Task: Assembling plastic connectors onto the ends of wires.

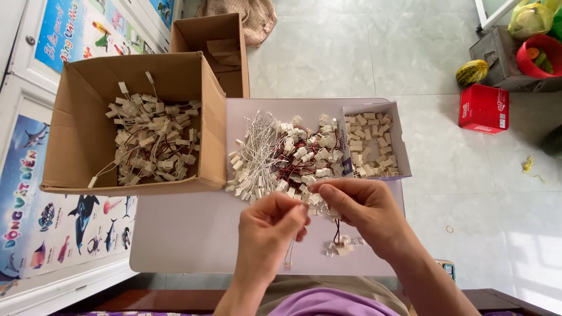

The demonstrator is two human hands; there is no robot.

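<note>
My left hand and my right hand meet above a pale lavender table, fingertips pinched together on a small white connector with thin wires. A dark wire hangs down from my right hand. Just beyond my fingers lies a heap of white connectors with white and red wires. A few loose white connectors rest on the table under my right hand.
A large cardboard box at the left holds several wired connectors. A small white box at the right holds plain white connector housings. An empty cardboard box stands behind. A red box and a gourd sit on the tiled floor.
</note>
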